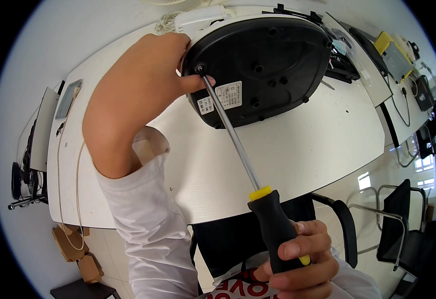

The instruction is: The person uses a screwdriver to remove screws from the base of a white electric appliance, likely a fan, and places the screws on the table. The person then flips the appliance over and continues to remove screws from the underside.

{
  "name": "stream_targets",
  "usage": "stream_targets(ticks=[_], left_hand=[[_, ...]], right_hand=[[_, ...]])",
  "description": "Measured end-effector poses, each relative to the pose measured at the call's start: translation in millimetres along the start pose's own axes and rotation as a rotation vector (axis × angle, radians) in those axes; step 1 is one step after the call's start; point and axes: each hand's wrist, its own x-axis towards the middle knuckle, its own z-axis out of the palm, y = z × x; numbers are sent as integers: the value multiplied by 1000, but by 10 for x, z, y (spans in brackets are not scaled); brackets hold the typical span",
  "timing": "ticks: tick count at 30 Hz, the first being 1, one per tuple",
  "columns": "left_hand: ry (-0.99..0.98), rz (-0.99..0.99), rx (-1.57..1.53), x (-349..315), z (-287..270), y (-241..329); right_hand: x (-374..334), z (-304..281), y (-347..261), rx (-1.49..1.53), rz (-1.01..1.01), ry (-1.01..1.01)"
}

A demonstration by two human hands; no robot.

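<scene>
A rounded appliance with a black plastic underside [287, 65] is tilted up over the white table, its bottom facing me. Screw holes, small feet and a white label show on it. My left hand [170, 67] grips its left edge. One finger reaches across the underside beside the screwdriver's tip; the other fingers are hidden behind the edge. My right hand [305, 259] is wrapped around the black and yellow handle of a long screwdriver [235, 139]. The screwdriver's tip sits at a recessed screw hole [201, 70] near the underside's left end.
The white table [277, 154] spreads under the appliance. A cable [80, 199] hangs over its left edge. Tools and black parts [345, 67] lie at the back right, near a yellow and grey case [395, 56]. A black chair [238, 239] stands close in front; cardboard boxes [73, 244] lie lower left.
</scene>
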Motion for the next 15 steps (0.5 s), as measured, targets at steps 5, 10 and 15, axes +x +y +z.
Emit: stream_targets(ticks=[5,10,15], left_hand=[[14,1,-5,-30,4,-19],[82,52,19,-22,73,-70],[128,100,22,-39,101,-79]], right_hand=[[-13,-74,105,33,-119,-64],[-32,-44,-27,35,-54,11],[-59,29,-69,12,-73,115]])
